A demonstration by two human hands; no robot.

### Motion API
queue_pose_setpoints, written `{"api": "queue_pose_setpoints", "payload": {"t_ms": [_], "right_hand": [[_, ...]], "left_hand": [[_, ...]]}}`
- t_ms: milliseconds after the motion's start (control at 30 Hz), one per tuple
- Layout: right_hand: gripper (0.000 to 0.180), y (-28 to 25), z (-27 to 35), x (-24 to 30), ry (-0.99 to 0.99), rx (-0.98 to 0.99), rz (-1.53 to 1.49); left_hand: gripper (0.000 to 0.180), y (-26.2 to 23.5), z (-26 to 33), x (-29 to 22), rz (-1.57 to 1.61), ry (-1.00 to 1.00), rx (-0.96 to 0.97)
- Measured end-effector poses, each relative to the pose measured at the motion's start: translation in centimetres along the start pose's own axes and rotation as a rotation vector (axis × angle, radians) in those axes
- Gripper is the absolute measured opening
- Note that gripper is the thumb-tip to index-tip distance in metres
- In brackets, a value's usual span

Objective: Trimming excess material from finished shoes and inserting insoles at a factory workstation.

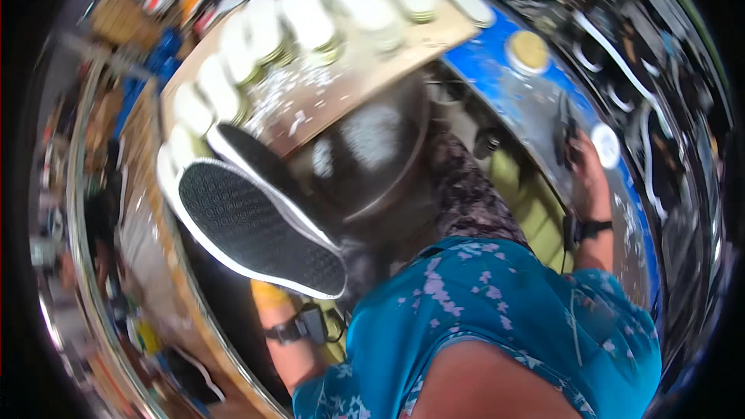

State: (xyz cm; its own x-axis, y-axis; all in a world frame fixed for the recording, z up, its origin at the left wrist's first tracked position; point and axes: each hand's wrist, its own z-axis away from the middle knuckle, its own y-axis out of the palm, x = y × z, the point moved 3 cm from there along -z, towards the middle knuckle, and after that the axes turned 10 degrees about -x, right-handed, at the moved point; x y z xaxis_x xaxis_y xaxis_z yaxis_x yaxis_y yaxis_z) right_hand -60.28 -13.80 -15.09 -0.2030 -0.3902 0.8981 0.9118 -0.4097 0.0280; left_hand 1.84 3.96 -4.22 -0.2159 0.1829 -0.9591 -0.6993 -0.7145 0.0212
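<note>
A pair of shoes point(256, 221) with black patterned soles and white rims is held up at the left, soles turned toward me. My left hand point(268, 295) is behind the nearer shoe, and its fingers are hidden; something yellow shows at the wrist. Over at the right, my right hand point(590, 167) rests at the bench, its fingers closed around a dark tool point(566, 124) that looks like scissors. Blur hides the tool's finer shape. White insole-shaped pieces point(306, 15) stand in stacks along a board just beyond the shoes.
White scraps point(299, 97) lie on the wooden board point(349, 85). Below it is a dark metal basin point(388, 155) with white bits inside. A round yellowish-lidded tub point(528, 52) and a white disc point(605, 145) sit on the blue-edged bench. Black shoe parts point(628, 54) pile up at the right.
</note>
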Motion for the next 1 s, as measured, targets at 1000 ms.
{"api": "queue_pose_setpoints", "payload": {"t_ms": [1000], "right_hand": [[0.044, 39.0, 21.0, 1.3, -0.828, 0.84, 0.801]], "left_hand": [[0.037, -1.2, 0.5, 6.1, 0.655, -0.539, 0.354]]}}
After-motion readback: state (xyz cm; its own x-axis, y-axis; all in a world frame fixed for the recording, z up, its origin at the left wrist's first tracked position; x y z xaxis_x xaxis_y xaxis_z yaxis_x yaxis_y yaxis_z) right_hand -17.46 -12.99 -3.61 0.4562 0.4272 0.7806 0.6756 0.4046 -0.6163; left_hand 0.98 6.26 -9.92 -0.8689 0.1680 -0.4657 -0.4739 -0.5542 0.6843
